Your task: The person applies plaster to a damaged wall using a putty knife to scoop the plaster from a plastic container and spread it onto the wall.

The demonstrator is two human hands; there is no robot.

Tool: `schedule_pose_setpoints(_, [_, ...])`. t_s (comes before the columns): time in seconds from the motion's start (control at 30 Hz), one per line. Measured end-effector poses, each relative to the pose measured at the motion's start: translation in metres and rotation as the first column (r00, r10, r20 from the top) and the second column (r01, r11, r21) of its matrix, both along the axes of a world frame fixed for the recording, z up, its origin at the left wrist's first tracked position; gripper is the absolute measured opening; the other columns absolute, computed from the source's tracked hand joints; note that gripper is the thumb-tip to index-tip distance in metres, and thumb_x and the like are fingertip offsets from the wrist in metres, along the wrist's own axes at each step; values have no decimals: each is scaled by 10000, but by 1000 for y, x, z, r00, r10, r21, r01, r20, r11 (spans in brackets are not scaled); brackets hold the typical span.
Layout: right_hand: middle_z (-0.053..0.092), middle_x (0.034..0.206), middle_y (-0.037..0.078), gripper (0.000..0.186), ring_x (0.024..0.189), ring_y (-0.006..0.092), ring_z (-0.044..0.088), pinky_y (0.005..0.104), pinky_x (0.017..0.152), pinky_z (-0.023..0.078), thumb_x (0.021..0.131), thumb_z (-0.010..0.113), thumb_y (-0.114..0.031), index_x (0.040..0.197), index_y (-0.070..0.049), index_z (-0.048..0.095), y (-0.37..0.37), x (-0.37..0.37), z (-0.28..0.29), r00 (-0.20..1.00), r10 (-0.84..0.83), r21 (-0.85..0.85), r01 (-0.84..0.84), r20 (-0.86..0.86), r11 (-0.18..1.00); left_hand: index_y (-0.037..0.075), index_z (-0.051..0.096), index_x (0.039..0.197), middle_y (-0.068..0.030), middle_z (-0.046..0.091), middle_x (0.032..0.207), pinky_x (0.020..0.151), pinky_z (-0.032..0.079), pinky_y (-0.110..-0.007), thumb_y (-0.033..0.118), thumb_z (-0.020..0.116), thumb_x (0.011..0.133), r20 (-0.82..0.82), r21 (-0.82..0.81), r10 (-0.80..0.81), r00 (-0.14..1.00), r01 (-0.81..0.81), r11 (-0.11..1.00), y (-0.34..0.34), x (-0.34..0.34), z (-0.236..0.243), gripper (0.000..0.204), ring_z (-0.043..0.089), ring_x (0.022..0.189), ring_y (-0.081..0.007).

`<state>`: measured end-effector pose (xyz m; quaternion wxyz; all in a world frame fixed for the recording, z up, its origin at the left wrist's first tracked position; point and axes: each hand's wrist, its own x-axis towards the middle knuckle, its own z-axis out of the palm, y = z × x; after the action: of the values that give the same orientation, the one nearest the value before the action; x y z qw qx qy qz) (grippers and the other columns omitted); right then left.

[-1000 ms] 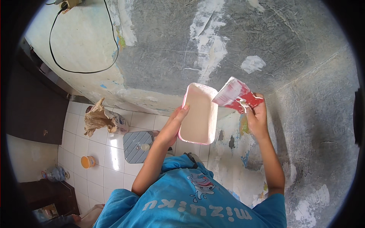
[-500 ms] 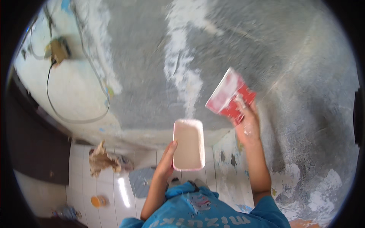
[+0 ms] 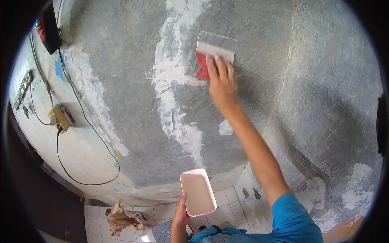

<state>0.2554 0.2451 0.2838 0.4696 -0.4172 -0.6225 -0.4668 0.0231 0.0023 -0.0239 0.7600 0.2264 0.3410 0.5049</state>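
In my right hand point(image 3: 223, 87) is a wide red putty knife point(image 3: 201, 65) with a pale front strip, its fingers spread over the red body. The blade lies against the grey wall point(image 3: 259, 52), right of a long streak of white filler point(image 3: 167, 67). A thin line of filler edges the wall just above the blade. Low in front of me, my left hand point(image 3: 181, 212) grips a pale rectangular tub point(image 3: 196, 172) by its left side, thumb at the rim. The tub's inside is smooth and cream-coloured; how much filler it holds I cannot tell.
A yellowish socket box point(image 3: 60, 118) with a looping black cable point(image 3: 91, 184) hangs on the left wall. Above it is a dark object point(image 3: 48, 32). Crumpled brown paper point(image 3: 119, 218) sits on the tiled floor point(image 3: 95, 224). A dark panel point(image 3: 44, 202) stands at lower left.
My right hand has moved up and left, bringing the putty knife against the wall. A new small white patch shows lower on the wall. The view has tilted upward; my left hand still holds the tub.
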Motion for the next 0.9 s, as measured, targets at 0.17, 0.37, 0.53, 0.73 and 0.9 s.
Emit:
schedule_pose_setpoints(0.17, [547,1413,171,557,1299,351,518,481,1051,457,915,575,22,1463,-70,539,-21,-17,-52,997,68,-133,-72,-34,989,-21,441,1478,-155,566,1425,1060,491,-388,500,525,1051,-18,-14,17,1000,-17,1000,-2,-7,0,679,582,1278,-250])
schedule_pose_setpoints(0.37, [564,1385,175,490,1259,385,538,458,1050,465,952,547,-12,1440,-54,555,-27,17,59,995,85,58,-82,-45,995,-23,445,1471,-155,572,1417,1056,495,-392,496,526,1051,-19,-15,22,1000,-22,1000,-2,-6,-2,673,586,1273,-252])
schedule_pose_setpoints(0.53, [543,1408,165,525,1321,360,496,476,1113,427,946,556,-20,1469,-35,511,4,-1,62,996,45,35,-48,71,998,-21,447,1468,-154,575,1411,1054,496,-394,481,520,1058,-28,-12,34,999,-34,999,4,-6,-1,652,588,1270,-254])
schedule_pose_setpoints(0.73, [519,1458,155,529,1390,349,448,508,1175,384,947,565,-33,1473,-42,509,-17,-13,-48,978,158,-159,-136,137,978,-16,447,1471,-151,569,1423,1066,488,-398,462,514,1063,-41,-14,59,997,-59,998,5,-8,4,632,581,1278,-257])
schedule_pose_setpoints(0.9, [499,1489,190,538,1412,391,439,532,1180,371,976,522,-8,1508,-72,480,-16,13,64,990,143,-26,-143,18,989,-23,453,1468,-154,568,1425,1077,475,-385,458,504,1067,-10,-75,41,999,-41,996,5,-8,-8,629,573,1288,-253])
